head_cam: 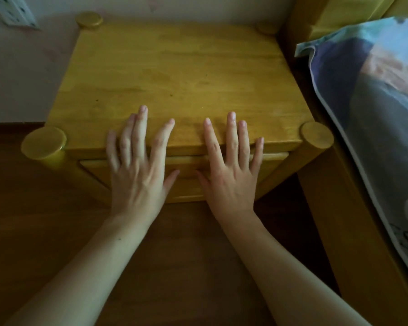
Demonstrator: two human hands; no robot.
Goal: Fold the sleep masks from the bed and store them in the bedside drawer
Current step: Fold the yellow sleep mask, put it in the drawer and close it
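A yellow wooden bedside table fills the middle of the view. Its drawer sits closed under the front edge of the top. My left hand and my right hand hover side by side over the table's front edge and the drawer front, palms down, fingers spread, holding nothing. The left hand is slightly blurred. No sleep mask is visible.
The bed with a patterned blue and grey cover lies to the right, its yellow wooden frame close beside the table. Dark wooden floor lies in front and to the left. A white wall socket sits at the top left.
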